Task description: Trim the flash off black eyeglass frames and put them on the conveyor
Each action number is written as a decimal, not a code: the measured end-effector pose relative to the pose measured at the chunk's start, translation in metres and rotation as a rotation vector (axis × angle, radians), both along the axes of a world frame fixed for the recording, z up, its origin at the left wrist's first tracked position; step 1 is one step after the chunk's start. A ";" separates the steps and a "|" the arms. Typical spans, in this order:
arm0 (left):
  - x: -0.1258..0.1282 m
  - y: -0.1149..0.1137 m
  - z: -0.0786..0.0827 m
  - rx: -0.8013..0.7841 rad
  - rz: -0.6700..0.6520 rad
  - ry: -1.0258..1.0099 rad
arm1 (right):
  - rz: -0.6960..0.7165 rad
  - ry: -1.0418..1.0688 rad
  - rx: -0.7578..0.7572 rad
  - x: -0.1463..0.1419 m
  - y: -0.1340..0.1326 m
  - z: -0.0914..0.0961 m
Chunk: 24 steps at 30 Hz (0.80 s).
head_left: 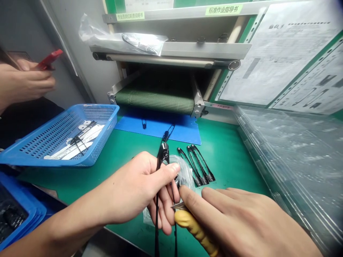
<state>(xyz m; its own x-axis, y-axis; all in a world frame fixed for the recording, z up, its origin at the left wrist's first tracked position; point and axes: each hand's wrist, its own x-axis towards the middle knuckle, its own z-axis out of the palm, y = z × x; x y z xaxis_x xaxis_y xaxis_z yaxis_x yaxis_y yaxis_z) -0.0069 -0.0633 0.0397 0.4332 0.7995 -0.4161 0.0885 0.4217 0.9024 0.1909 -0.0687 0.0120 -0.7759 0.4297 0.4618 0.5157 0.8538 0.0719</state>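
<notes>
- Co-worker's hand (29, 80), upper left of the frame: held a red object (49, 60) that pointed up and right.
- Stacked blue trays (34, 217), lower left corner: contained dark items, too blurred to identify.
- Blue perforated basket (106, 134), left of the frame, on the green bench (225, 142): contained white pieces (76, 148) and a black part lying over them.
- Left hand (150, 176), centre: grip closed, thumb pressed across the black two-pronged part, fingers curled beneath.
- Black two-pronged part (164, 153), centre to bottom edge: its wide head lay above the thumb; its long prongs ran down the frame.
- Conveyor (155, 101), upper centre: stood over a blue sheet (128, 125) on which small black pieces (144, 125) lay.
- Clear plastic bag (184, 166), centre: lay behind and below the left hand.
- Blade (180, 206), lower centre: lay beside the right prong; contact could not be told.
- Yellow wrinkled piece (197, 232), just below the blade: handle or thumb cover, could not be told.
- Three black parts (205, 167), right of centre: lay side by side on the bench.
- Right hand (241, 217), lower right: grip drawn closed around the blade, index finger along it.
- Clear plastic trays (297, 153), right edge: lay beneath printed sheets (278, 46), upper right.
</notes>
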 end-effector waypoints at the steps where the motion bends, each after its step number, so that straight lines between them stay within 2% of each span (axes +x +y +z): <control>1: 0.000 0.000 0.000 0.002 0.002 0.001 | -0.001 -0.006 -0.015 0.002 -0.001 0.000; 6: -0.002 0.002 0.003 0.047 0.025 0.037 | 0.005 -0.017 -0.156 0.009 -0.001 0.011; 8: -0.006 0.005 0.003 0.092 0.073 0.044 | -0.037 0.079 -0.291 0.007 0.002 0.014; 10: -0.008 0.008 0.000 0.196 0.223 0.019 | -0.097 0.225 -0.568 -0.001 0.008 0.015; 13: -0.002 0.006 -0.012 0.381 0.607 -0.163 | -0.098 0.519 -1.016 -0.016 0.017 0.011; 15: 0.008 -0.003 -0.026 0.453 0.767 -0.267 | -0.103 0.749 -1.153 -0.022 0.023 0.007; 16: 0.013 -0.010 -0.034 0.481 0.788 -0.264 | -0.114 0.852 -1.188 -0.024 0.026 0.005; 18: 0.022 -0.026 -0.050 0.539 0.779 -0.151 | -0.115 1.004 -1.277 -0.022 0.029 0.003; 20: 0.024 -0.039 -0.062 0.499 0.735 -0.093 | -0.061 1.050 -1.388 -0.018 0.031 0.005; 22: 0.019 -0.045 -0.066 0.284 0.622 -0.217 | 0.003 0.979 -1.454 -0.015 0.033 0.007; 24: 0.012 -0.045 -0.062 0.024 0.424 -0.361 | 0.044 0.856 -1.435 -0.016 0.033 0.008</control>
